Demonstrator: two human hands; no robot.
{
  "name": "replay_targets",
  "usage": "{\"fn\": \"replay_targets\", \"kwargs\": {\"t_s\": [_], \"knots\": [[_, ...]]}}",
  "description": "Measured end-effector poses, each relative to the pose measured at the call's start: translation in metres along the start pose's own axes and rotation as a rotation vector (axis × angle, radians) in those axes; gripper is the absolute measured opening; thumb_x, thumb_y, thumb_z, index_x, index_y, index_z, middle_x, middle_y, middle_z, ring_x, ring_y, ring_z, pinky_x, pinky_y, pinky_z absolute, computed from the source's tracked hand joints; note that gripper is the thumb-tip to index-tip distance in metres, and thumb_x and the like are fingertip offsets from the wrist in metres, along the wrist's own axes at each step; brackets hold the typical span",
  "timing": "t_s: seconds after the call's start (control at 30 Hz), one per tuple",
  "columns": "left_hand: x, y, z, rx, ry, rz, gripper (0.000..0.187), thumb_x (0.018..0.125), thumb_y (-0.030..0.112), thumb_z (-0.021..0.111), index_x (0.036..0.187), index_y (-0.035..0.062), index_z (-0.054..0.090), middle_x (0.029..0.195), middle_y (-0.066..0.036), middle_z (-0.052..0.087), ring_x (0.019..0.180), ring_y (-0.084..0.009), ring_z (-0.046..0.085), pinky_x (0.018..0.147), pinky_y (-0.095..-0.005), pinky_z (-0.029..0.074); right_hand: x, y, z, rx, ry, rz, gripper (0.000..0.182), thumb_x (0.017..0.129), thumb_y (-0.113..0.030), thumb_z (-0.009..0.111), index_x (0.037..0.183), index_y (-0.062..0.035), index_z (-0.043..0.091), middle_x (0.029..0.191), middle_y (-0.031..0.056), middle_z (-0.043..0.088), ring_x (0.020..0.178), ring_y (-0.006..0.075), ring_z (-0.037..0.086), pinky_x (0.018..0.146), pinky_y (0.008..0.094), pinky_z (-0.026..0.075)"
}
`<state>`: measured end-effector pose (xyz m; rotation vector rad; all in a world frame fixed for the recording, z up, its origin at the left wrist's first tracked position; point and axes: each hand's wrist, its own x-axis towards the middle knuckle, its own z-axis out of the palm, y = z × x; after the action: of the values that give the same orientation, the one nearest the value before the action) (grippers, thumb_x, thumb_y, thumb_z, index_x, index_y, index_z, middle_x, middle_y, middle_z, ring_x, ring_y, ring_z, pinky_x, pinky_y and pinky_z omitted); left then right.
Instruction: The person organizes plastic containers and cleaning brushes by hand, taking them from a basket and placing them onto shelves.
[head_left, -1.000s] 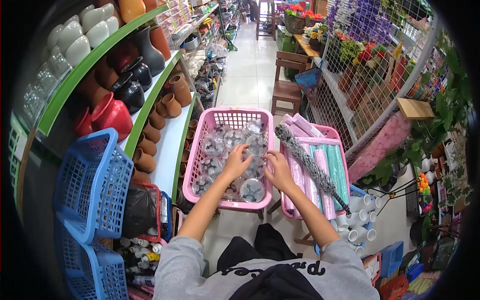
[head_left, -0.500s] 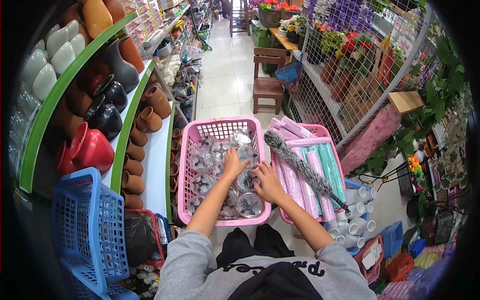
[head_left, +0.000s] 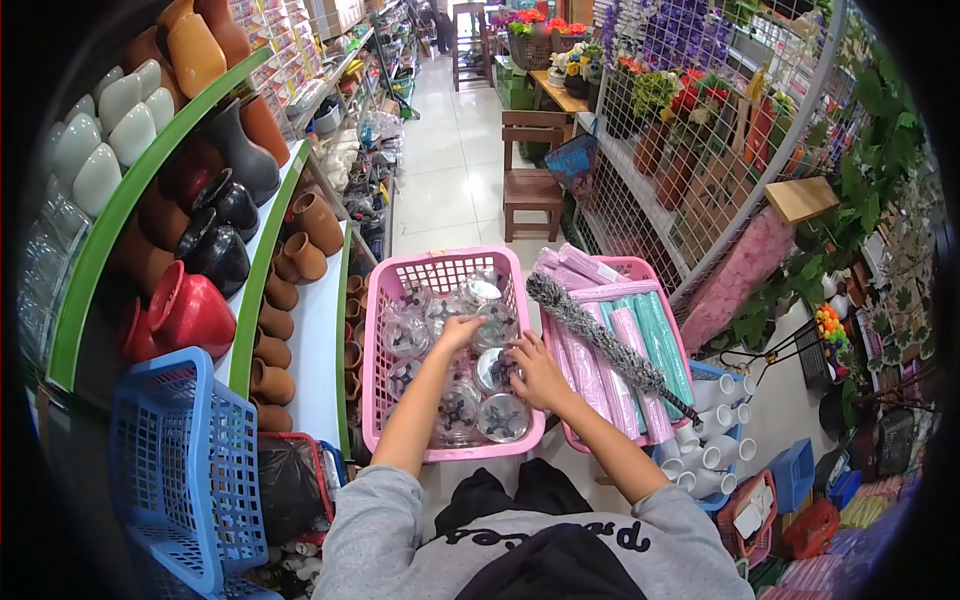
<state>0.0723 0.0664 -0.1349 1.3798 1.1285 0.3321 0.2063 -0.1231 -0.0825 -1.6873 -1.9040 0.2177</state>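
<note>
Now, pink plastic basket (head_left: 455, 455): it stands before you, and it carries many clear round containers with dark star-like shapes inside. They lie close together, some flat and some tilted, from near the far edge until the near-right corner (head_left: 502, 418).

Left hand (head_left: 459, 334): your forearm reaches forward over the near edge, the wrist is bent a little inward. The fingers are bent and close together, touching or just beside a clear container (head_left: 494, 334) in the right half. If they pinch it, I cannot tell.

Right hand (head_left: 540, 375): it comes over the right edge, back of the hand up. The fingers are curved and somewhat apart, at another clear container (head_left: 491, 370) beside this edge. If they grip it, I cannot tell.

Progress with the containers: as I judge, they are inside the basket but loosely arranged, and both hands are busy among them. How many are already handled, and how many remain, is not visible.

Second pink basket (head_left: 641, 266): just beside the right edge of the first one, with pink and teal wrapped rolls (head_left: 660, 335). A grey fluffy duster (head_left: 600, 343) lies diagonally across them.
</note>
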Motion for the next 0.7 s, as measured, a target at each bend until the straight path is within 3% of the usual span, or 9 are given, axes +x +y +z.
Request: {"fn": "replay_targets", "kwargs": {"t_s": [0.07,0.13,0.2,0.3,0.47,0.53,0.57,0.6,0.7], "knots": [[-0.015,0.006,-0.003,-0.337,-0.056,-0.141,0.053,0.081,0.033,0.068,0.119,-0.0011,0.054,0.113,-0.013,0.059,0.098,-0.0198,0.059,0.079,-0.0328,0.048,-0.001,0.001,0.001,0.020,0.002,0.005,0.037,0.073,-0.013,0.061,0.108,-0.0035,0.053,0.124,0.0147,0.046,0.127,0.0393,0.031,0.103,0.0474,0.031],[-0.012,-0.004,-0.003,-0.355,-0.044,-0.125,0.046,0.084,0.033,0.065,0.117,0.0028,0.055,0.109,-0.008,0.060,0.095,-0.0189,0.058,0.080,-0.0345,0.048,-0.002,0.001,0.002,0.032,0.010,0.002,0.035,0.074,-0.013,0.061,0.107,-0.0032,0.054,0.122,0.0148,0.047,0.127,0.0388,0.032,0.103,0.0473,0.031],[-0.016,-0.010,-0.006,-0.809,-0.090,-0.080,0.037,0.087,0.030,0.062,0.114,0.0057,0.056,0.111,-0.008,0.059,0.096,-0.0184,0.058,0.085,-0.0350,0.049,-0.003,0.001,0.003,0.032,0.016,0.000,0.035,0.073,-0.014,0.061,0.106,-0.0032,0.054,0.122,0.0148,0.047,0.128,0.0386,0.031,0.103,0.0474,0.031],[-0.033,-0.009,-0.017,-0.988,-0.050,0.067,0.033,0.088,0.031,0.061,0.111,0.0069,0.057,0.102,-0.003,0.059,0.092,-0.0164,0.057,0.081,-0.0335,0.048,-0.004,0.004,0.003,-0.003,0.046,-0.029,0.036,0.074,-0.015,0.061,0.107,-0.0027,0.054,0.119,0.0144,0.049,0.125,0.0361,0.035,0.100,0.0469,0.033],[-0.076,0.010,-0.037,-0.806,-0.075,0.143,0.032,0.088,0.031,0.061,0.109,0.0077,0.058,0.103,-0.001,0.059,0.092,-0.0155,0.057,0.080,-0.0313,0.049,0.017,-0.012,-0.013,0.128,0.161,0.030,0.033,0.080,-0.018,0.059,0.109,-0.0023,0.053,0.113,0.0142,0.052,0.110,0.0335,0.049,0.094,0.0428,0.037],[-0.092,0.017,-0.037,-0.753,-0.115,0.131,0.030,0.089,0.030,0.060,0.110,0.0076,0.058,0.106,-0.001,0.057,0.092,-0.0153,0.057,0.078,-0.0307,0.050,0.037,-0.022,-0.024,0.452,0.352,0.128,0.032,0.084,-0.021,0.058,0.111,-0.0034,0.053,0.109,0.0140,0.053,0.099,0.0301,0.055,0.090,0.0377,0.041],[-0.098,0.020,-0.036,-0.753,-0.133,0.150,0.031,0.090,0.029,0.058,0.112,0.0075,0.056,0.107,-0.001,0.057,0.090,-0.0151,0.058,0.077,-0.0304,0.050,0.044,-0.028,-0.031,0.641,0.270,0.254,0.031,0.090,-0.025,0.052,0.115,-0.0058,0.052,0.112,0.0121,0.053,0.102,0.0258,0.055,0.084,0.0322,0.045],[-0.105,0.024,-0.032,-0.755,-0.133,0.150,0.031,0.090,0.029,0.058,0.112,0.0075,0.056,0.107,-0.001,0.057,0.090,-0.0151,0.058,0.077,-0.0304,0.050,0.051,-0.028,-0.029,0.640,0.268,0.254,0.031,0.090,-0.025,0.052,0.115,-0.0058,0.052,0.112,0.0121,0.053,0.102,0.0258,0.055,0.084,0.0322,0.045],[-0.120,0.040,-0.019,-0.819,-0.177,0.192,0.032,0.091,0.030,0.056,0.115,0.0086,0.053,0.110,-0.002,0.056,0.091,-0.0150,0.058,0.075,-0.0299,0.051,0.063,-0.029,-0.034,1.389,0.037,0.515,0.035,0.096,-0.031,0.042,0.126,-0.0124,0.045,0.126,0.0046,0.045,0.112,0.0212,0.049,0.081,0.0421,0.050]]}}
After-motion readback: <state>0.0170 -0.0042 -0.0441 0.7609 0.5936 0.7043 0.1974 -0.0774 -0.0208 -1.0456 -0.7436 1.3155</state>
